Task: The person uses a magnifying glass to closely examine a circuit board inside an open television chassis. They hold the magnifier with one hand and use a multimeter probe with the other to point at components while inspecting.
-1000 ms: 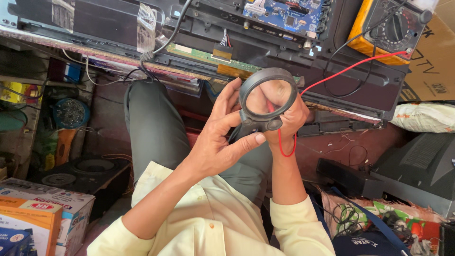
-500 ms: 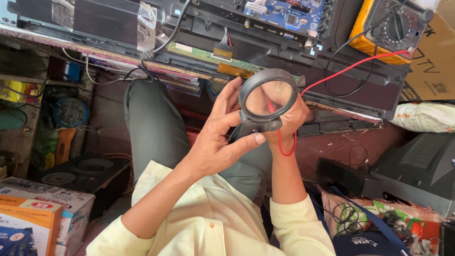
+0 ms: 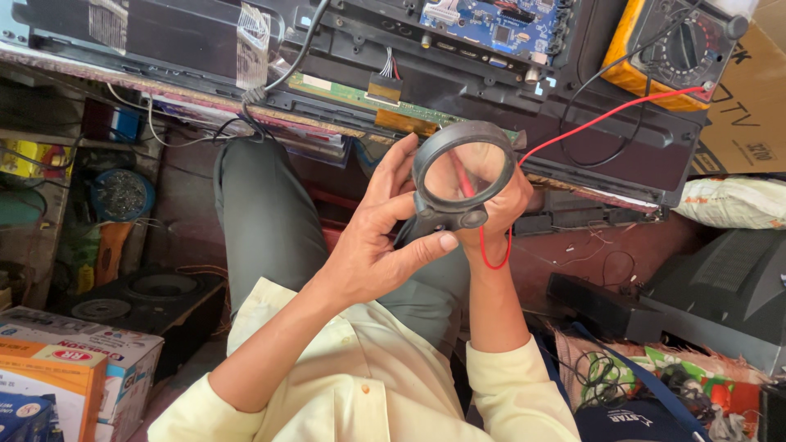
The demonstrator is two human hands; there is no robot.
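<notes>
The left hand (image 3: pixel 381 237) grips the black-rimmed magnifier (image 3: pixel 463 174) with its thumb under the base, the right hand (image 3: pixel 501 214) closes behind it around a red lead (image 3: pixel 598 123), above the lap, below the bench's green circuit strip (image 3: pixel 352 92) and yellow multimeter (image 3: pixel 667 51).

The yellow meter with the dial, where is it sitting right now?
In the head view the yellow meter lies at the top right, on the opened black electronics chassis, right of the blue circuit board. Its red lead runs down toward the right hand.
</notes>
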